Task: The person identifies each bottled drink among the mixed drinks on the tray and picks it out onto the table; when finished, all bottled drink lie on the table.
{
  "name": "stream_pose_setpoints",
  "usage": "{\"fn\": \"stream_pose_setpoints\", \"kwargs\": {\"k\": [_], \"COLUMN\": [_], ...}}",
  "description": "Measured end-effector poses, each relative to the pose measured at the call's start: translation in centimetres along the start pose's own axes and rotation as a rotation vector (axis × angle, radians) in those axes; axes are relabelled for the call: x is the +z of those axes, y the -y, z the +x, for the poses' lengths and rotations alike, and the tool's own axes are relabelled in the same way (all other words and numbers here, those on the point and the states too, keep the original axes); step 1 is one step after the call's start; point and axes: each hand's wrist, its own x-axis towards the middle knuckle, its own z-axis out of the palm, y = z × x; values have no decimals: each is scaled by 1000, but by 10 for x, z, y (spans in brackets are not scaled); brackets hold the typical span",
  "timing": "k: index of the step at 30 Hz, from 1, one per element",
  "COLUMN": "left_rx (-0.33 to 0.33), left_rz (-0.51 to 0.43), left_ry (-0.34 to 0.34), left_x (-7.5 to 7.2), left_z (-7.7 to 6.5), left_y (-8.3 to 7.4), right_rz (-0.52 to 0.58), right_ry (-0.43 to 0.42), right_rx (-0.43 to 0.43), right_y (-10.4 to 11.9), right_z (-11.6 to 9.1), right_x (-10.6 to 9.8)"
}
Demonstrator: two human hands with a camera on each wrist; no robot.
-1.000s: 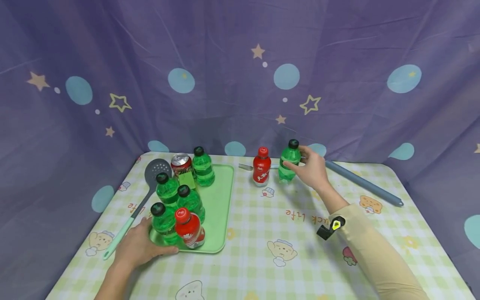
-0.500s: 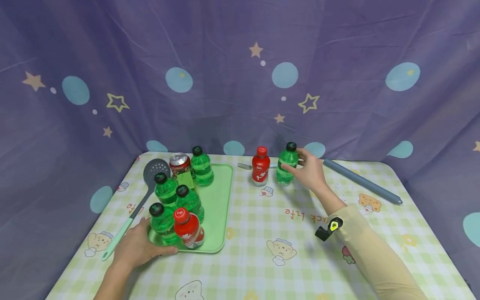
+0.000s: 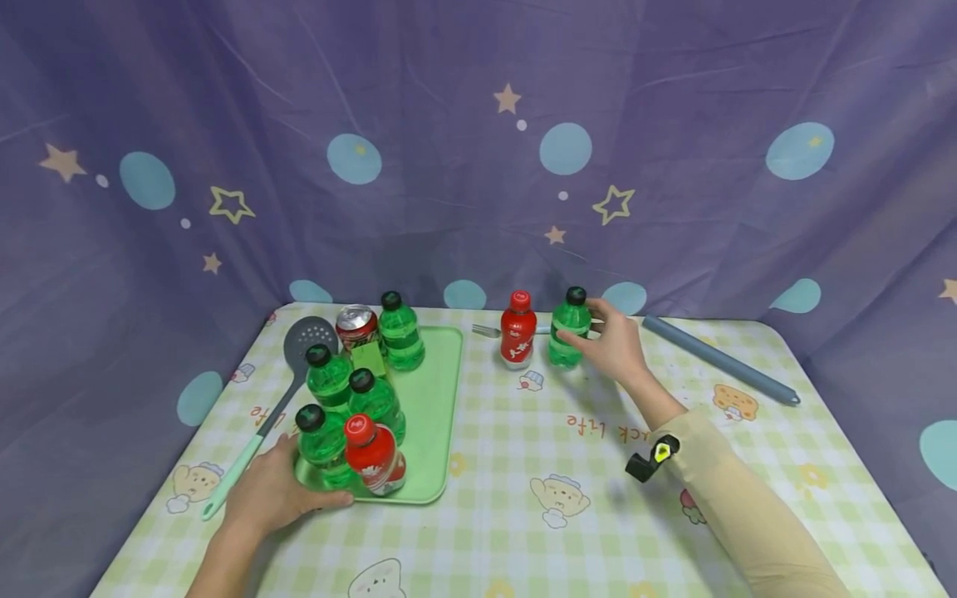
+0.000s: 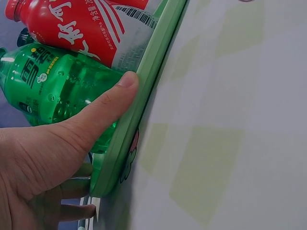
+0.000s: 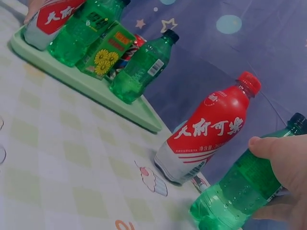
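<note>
My right hand (image 3: 615, 342) grips a green soda bottle (image 3: 568, 336) with a black cap, thumb on its near side. It is upright beside a red cola bottle (image 3: 517, 332), a narrow gap between them. I cannot tell whether its base touches the table. My left hand (image 3: 272, 490) holds the near left corner of a light green tray (image 3: 429, 448); in the left wrist view the thumb (image 4: 108, 108) lies along the rim. Standing on the tray are another red bottle (image 3: 374, 457), several green bottles (image 3: 321, 448), a soda can (image 3: 357, 326) and a small green carton (image 3: 369, 360).
Left of the tray lies a slotted ladle (image 3: 272, 407) with a mint handle. A fork (image 3: 487, 330) lies behind the standing bottles, partly hidden. At the back right is a long grey-blue rod (image 3: 721, 359). A patterned curtain (image 3: 449, 166) hangs behind the table.
My right hand has brought the green bottle slightly down and left, closer to the red bottle. The left hand and tray have stayed put; the head view has shifted a little.
</note>
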Motion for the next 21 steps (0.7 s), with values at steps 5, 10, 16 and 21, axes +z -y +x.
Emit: {"fn": "stream_pose_setpoints", "kwargs": {"k": [5, 10, 16, 21], "left_rx": [-3, -4, -15, -27], "left_rz": [2, 1, 5, 13], "left_ry": [7, 12, 22, 37], "left_x": [-1, -2, -2, -4], "left_z": [1, 1, 0, 1], "left_y": [-1, -1, -2, -5], "right_rz": [-17, -36, -55, -83], "right_ry": [2, -9, -28, -39], "right_rx": [-21, -46, -77, -106], "right_y": [0, -2, -3, -4], "right_z": [-1, -2, -3, -5], "right_x": [-2, -1, 2, 3]}}
